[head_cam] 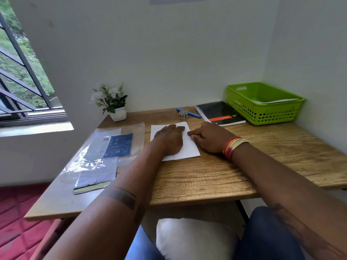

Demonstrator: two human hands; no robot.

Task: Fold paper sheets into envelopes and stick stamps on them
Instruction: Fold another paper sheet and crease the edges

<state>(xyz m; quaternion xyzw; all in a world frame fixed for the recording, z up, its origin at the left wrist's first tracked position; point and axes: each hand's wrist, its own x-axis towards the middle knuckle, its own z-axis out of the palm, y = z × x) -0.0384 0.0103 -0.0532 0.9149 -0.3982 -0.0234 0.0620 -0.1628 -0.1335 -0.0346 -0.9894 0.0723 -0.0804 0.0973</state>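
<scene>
A folded white paper sheet (187,151) lies on the wooden table (206,177), in the middle. My left hand (170,137) lies flat on the sheet with straight fingers, pressing it down. My right hand (208,136) rests at the sheet's right edge, its index finger stretched out onto the paper and the other fingers curled under. A small roll of stamps (183,114) stands behind the sheet, beside a blue pen (189,112).
A clear plastic pack of paper with a blue label (105,151) lies at the left. At the back stand a potted white flower (112,103), a black notebook (219,113) and a green basket (262,104) holding white paper. Walls close the back and right.
</scene>
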